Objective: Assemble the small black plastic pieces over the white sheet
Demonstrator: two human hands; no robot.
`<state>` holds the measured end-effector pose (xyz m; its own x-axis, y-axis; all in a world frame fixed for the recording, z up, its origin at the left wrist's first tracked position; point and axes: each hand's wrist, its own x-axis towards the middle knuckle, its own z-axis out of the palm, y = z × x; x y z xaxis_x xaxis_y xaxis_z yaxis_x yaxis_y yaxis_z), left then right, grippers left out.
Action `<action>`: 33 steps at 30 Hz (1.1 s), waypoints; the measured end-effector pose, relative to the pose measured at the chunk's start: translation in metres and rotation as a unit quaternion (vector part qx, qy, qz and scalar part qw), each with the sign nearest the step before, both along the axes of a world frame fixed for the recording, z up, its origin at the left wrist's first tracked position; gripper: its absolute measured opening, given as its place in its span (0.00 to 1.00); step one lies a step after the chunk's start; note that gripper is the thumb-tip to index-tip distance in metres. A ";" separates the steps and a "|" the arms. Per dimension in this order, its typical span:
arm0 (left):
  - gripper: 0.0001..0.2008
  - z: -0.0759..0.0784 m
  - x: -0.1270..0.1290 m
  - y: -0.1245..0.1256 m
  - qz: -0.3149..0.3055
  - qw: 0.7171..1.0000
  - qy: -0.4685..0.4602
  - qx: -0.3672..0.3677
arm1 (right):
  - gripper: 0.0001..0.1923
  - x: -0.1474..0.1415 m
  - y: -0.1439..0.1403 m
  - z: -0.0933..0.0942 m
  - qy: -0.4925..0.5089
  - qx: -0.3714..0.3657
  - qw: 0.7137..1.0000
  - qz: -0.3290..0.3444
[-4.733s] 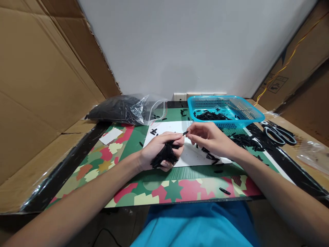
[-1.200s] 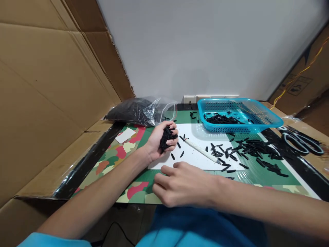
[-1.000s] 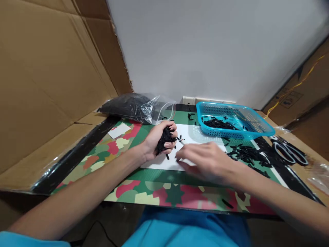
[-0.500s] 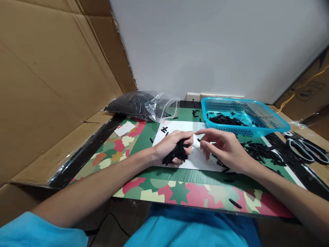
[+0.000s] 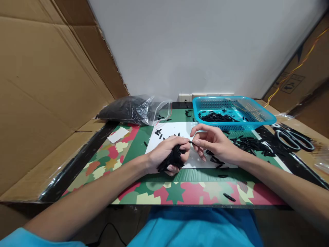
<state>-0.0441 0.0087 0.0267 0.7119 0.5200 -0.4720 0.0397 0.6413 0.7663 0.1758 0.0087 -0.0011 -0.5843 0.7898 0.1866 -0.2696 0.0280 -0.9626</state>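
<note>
My left hand (image 5: pixel 164 145) is closed round a thick bundle of thin black pieces (image 5: pixel 171 160), whose ends fan out below the fingers. Between its thumb and forefinger tip, my right hand (image 5: pixel 214 142) pinches one small dark piece (image 5: pixel 191 142), which reaches to the left hand's thumb. Both hands are above a white sheet (image 5: pixel 196 164). Short black strips (image 5: pixel 216 159) lie on the sheet under the right hand, and a larger heap of black strips (image 5: pixel 253 144) is by the right wrist.
A blue basket (image 5: pixel 233 98) with black pieces stands at the back right. A clear zip bag (image 5: pixel 122 110) full of dark material lies back left. Scissors (image 5: pixel 293 140) rest at the right. A cardboard wall (image 5: pixel 46 85) rises on the left, and a stray strip (image 5: pixel 229 197) is near the front edge.
The right hand's thumb and forefinger have closed on a small black piece, now held at the left hand's thumb. The whole view has shifted slightly; the left hand keeps its bundle.
</note>
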 end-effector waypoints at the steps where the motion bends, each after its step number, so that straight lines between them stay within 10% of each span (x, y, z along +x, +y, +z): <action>1: 0.19 0.000 0.000 0.000 0.006 1.000 -0.002 -0.003 | 0.12 0.000 0.000 0.000 -0.001 0.000 1.000 -0.002; 33: 0.20 0.002 0.003 0.001 0.060 0.998 0.029 0.016 | 0.16 0.008 0.003 0.001 -0.100 0.078 0.990 -0.059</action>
